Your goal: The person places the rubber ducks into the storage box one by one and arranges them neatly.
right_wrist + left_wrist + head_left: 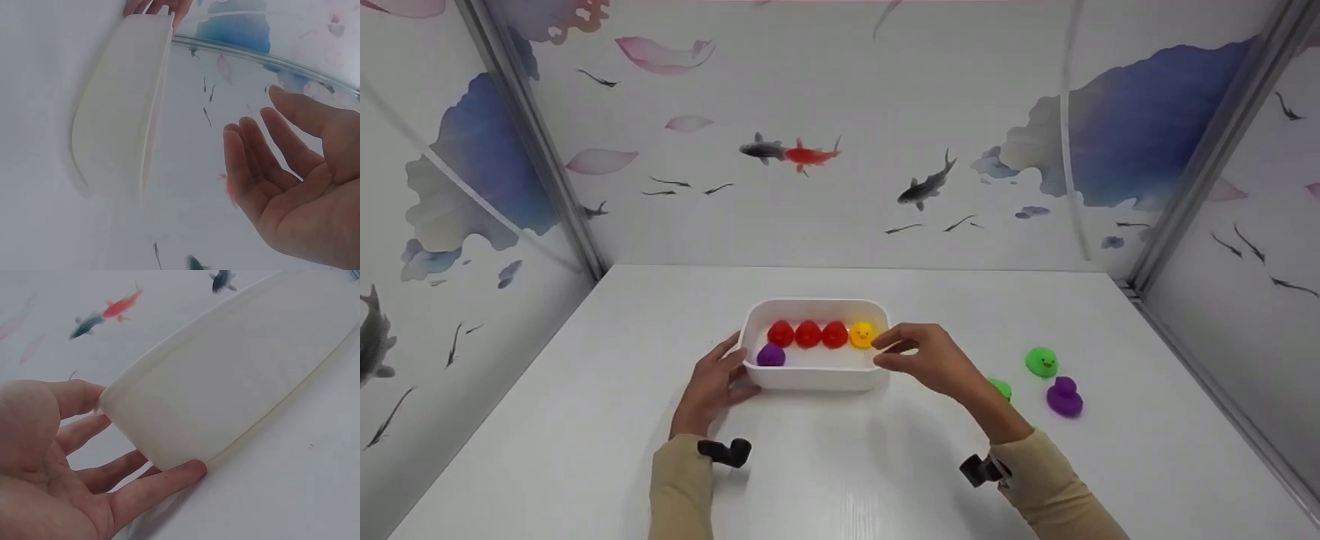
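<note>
Standing on the white table [810,480], a white box [817,379] contains three red toys [808,335], a yellow duck [861,335] and a purple toy [771,355]. The left hand [711,388] grips its left end with curled fingers; the right hand [926,360], at the right rim, has loosely bent fingers apart from the thumb, holding nothing. Rightward on the tabletop lie a green duck [1042,362], a purple duck [1065,398] and a partly hidden green toy [1000,388]. White walls [825,232] enclose three sides, printed with fish [922,190], pink petals [601,161] and blue patches [1147,120]; grey metal posts [526,127] mark the back corners.
</note>
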Demonstrator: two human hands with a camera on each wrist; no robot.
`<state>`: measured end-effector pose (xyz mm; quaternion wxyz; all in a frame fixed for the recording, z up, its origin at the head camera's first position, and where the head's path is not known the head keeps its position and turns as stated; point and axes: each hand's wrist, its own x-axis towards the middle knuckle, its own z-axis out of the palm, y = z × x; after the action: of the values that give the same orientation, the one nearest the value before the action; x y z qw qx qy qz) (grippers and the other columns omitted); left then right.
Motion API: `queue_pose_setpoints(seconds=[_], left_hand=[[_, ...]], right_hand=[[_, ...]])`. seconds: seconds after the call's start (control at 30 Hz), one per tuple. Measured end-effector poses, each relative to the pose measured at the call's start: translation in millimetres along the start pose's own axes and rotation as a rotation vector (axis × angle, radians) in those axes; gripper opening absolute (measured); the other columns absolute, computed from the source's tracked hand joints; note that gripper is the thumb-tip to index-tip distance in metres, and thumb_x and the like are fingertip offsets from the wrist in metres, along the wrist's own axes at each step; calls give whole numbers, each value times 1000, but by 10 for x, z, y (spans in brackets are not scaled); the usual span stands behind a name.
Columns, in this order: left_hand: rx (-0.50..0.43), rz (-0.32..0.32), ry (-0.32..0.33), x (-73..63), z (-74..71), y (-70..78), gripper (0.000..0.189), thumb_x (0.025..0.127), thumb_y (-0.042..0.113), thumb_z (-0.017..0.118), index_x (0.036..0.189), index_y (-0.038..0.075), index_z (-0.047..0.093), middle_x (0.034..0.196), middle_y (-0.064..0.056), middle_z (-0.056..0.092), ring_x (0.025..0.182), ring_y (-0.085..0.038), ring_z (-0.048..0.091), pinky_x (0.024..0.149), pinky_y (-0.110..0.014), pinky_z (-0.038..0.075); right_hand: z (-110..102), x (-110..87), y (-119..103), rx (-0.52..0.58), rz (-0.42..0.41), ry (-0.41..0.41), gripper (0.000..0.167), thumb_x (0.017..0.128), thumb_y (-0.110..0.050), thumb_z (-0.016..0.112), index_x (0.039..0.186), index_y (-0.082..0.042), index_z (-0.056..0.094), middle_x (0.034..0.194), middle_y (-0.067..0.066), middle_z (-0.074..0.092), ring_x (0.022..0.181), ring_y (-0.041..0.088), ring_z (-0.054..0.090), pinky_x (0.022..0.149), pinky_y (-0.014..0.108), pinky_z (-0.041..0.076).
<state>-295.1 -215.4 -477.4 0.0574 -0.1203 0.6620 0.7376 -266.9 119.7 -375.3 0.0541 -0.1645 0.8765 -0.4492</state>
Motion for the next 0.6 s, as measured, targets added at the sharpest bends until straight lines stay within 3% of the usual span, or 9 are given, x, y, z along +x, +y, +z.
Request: queue_pose_setpoints(seconds=[0.3, 0.47, 0.6], left_hand=[[11, -21, 9, -2, -42, 45, 55, 105, 29, 52, 157, 29, 34, 160, -9, 39, 141, -32, 48, 98, -42, 57], [7, -20, 10, -26, -32, 29, 55, 105, 28, 51, 157, 28, 33, 161, -10, 38, 142, -33, 47, 97, -43, 57], [1, -24, -4, -35, 1, 11, 56, 105, 27, 51, 158, 26, 32, 161, -11, 37, 143, -34, 44, 98, -46, 56]], right_hand=[[-314, -242, 178, -56, -10, 37, 23, 92, -20, 73, 114, -15, 73, 117, 6, 72, 110, 25, 68, 91, 39, 61], [-462, -336, 394, -36, -11, 69, 24, 92, -22, 73, 114, -12, 73, 116, 9, 72, 109, 27, 68, 92, 39, 61], [-603, -393, 607, 20, 24, 53, 28, 92, -25, 73, 115, -9, 72, 115, 11, 72, 104, 23, 70, 88, 32, 61]])
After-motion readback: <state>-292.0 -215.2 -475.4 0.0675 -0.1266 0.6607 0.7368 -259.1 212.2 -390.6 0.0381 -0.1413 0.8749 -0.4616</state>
